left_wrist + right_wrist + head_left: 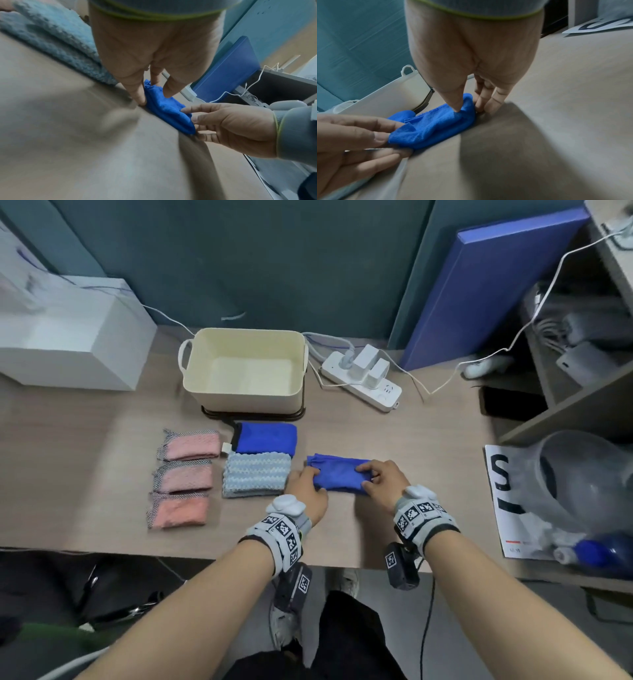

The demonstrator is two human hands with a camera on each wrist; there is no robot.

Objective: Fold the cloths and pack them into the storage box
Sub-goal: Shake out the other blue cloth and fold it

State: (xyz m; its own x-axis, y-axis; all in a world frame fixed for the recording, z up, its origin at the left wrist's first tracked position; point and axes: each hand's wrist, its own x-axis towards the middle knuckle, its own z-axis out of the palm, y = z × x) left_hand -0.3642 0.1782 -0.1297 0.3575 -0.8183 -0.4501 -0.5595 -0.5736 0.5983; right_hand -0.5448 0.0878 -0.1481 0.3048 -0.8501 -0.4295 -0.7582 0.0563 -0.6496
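Both forearms reach forward over the near edge of the light wood-grain table, palms down, each wrist wearing a grey band with black-and-white marker squares. The left hand pinches the left end of the folded bright blue cloth between thumb and curled fingers, and the right hand pinches the right end the same way, thumb on top and fingers tucked at the edge. The blue cloth lies flat on the table, its long axis running left to right, with its far-left corner angled slightly toward the back. Just left of it lies a folded pale blue zigzag-textured cloth, behind that a folded dark blue cloth with a black edge, and farther left three folded pink cloths in a column. The empty cream plastic storage box with looped handles stands behind the cloths, near a teal partition wall. A white power strip with plugged-in adapters sits to the box's right, and a white rectangular box to its left.
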